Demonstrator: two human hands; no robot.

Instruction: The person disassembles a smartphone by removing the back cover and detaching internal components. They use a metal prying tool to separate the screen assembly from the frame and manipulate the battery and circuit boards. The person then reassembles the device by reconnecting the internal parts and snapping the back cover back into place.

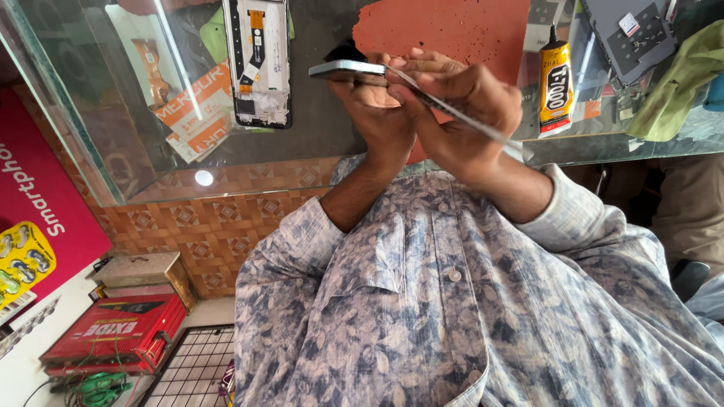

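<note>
Silver-edged phone (348,69) is gripped edge-on in the left hand (377,113), raised above the glass counter (317,143). The right hand (464,113) is closed on thin metal tweezers (467,120), tip at the phone's edge. An opened phone chassis (260,64) and a yellow glue tube (556,87) lie on the counter.

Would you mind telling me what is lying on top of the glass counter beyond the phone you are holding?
On the glass counter lie an opened phone frame, a yellow glue tube, a grey back cover and a green cloth. Both hands and the phone hide the counter directly behind them.
</note>
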